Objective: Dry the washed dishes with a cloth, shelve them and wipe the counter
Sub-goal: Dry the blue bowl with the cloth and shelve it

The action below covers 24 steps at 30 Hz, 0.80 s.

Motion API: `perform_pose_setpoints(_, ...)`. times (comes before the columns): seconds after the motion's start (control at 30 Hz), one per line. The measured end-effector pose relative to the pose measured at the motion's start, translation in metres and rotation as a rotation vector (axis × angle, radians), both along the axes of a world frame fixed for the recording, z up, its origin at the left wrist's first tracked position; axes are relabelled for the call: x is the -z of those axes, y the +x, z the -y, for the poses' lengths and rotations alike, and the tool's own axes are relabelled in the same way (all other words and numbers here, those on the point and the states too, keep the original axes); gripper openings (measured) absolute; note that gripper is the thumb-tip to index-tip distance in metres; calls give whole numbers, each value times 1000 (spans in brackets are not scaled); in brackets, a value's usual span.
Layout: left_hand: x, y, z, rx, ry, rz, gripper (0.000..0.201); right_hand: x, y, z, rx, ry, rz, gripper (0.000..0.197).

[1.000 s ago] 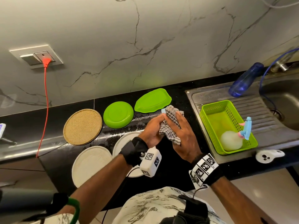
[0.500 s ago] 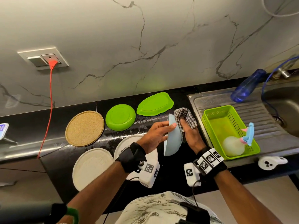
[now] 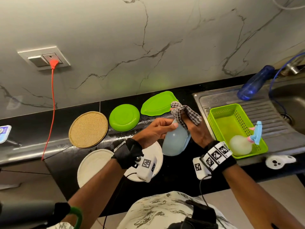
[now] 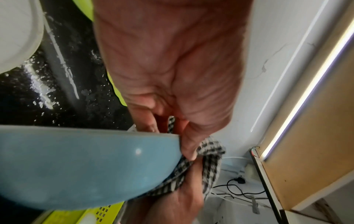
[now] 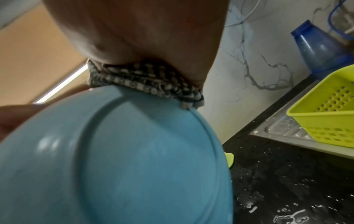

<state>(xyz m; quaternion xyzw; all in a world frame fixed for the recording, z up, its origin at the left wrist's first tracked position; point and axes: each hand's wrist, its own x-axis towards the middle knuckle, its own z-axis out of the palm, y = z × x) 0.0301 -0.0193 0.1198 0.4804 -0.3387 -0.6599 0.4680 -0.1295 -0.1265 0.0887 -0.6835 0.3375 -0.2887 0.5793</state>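
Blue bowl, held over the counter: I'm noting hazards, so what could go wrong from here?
The blue bowl is held on edge, pinched at its rim by the left hand while the right hand rubs it with the checked cloth; it could slip onto the white plate below. Water on the black counter could re-wet dried dishes.

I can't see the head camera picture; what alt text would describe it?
Seen from above, a left hand holds a pale blue bowl on edge while the right hand rubs it with a checked cloth. Beneath on the black counter lie green and white plates and a cork mat, with a green basket by the sink.
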Motion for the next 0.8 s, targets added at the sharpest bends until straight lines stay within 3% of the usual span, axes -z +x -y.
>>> perform_pose_setpoints(0.1,-1,2,-4,-7,-26,-16,30,21,-2,21,19,116,-20,45)
perform_pose_setpoints(0.23,6,8,-9,-109,8,-117,32,28,-12,11,181,463,-18,56)
perform_pose_setpoints(0.37,10,10,-8,-278,54,-250,29,34,-21,-24,310,459,68,36)
perform_pose_setpoints(0.5,8,8,0,-382,60,-292,38,31,-20,-58,187,232,78,45)
perform_pose_setpoints(0.63,4,5,6,-424,100,-313,49,31,-10,-78,74,-166,-69,79)
perform_pose_setpoints(0.7,3,2,7,-419,125,-327,54,32,-6,-78,58,-430,-173,81)
perform_pose_setpoints(0.8,3,-5,7,-372,152,-374,57,18,-1,-79,-17,-775,-283,69)
